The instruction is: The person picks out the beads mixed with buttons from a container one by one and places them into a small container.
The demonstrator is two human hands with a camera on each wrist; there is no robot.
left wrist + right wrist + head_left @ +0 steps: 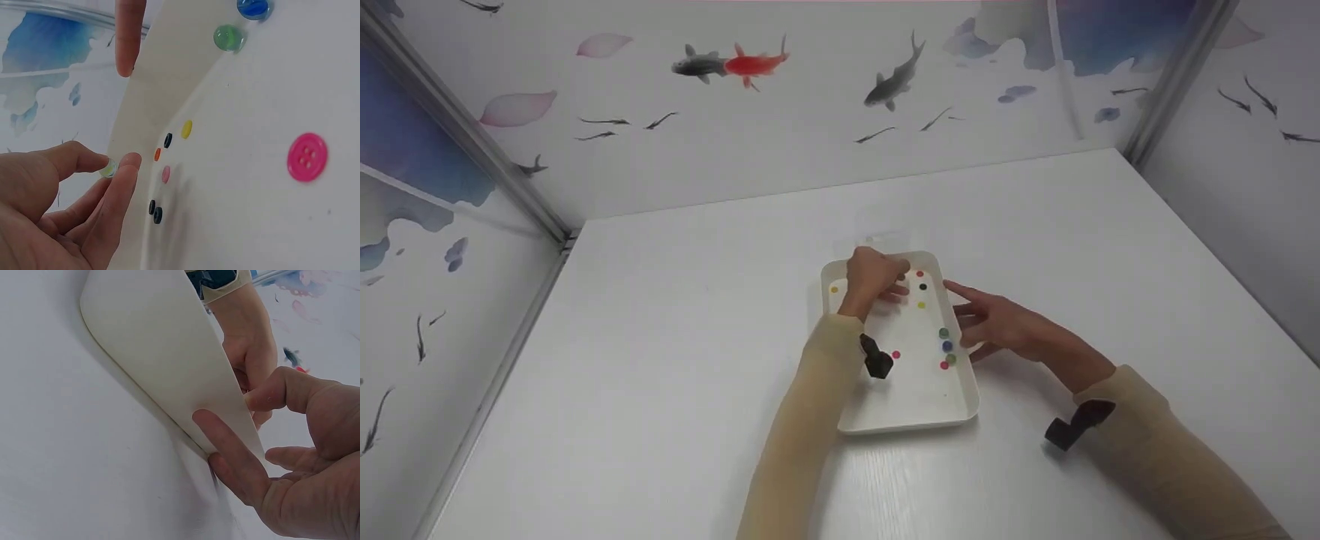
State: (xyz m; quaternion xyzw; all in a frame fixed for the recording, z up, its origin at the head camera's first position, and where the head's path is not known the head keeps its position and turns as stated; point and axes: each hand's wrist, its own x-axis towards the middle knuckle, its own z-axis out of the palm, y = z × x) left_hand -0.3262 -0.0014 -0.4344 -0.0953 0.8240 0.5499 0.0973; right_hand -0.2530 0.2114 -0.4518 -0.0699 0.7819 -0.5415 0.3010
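My left hand (62,208) pinches one clear marble (109,167); my open right hand (997,324) steadies the tray (911,416), buttons and marbles still inside

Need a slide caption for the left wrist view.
Left hand pinches a clear marble above white tray scattered with buttons.

white table (675,360), white tray (911,416) on it (buttons inside)
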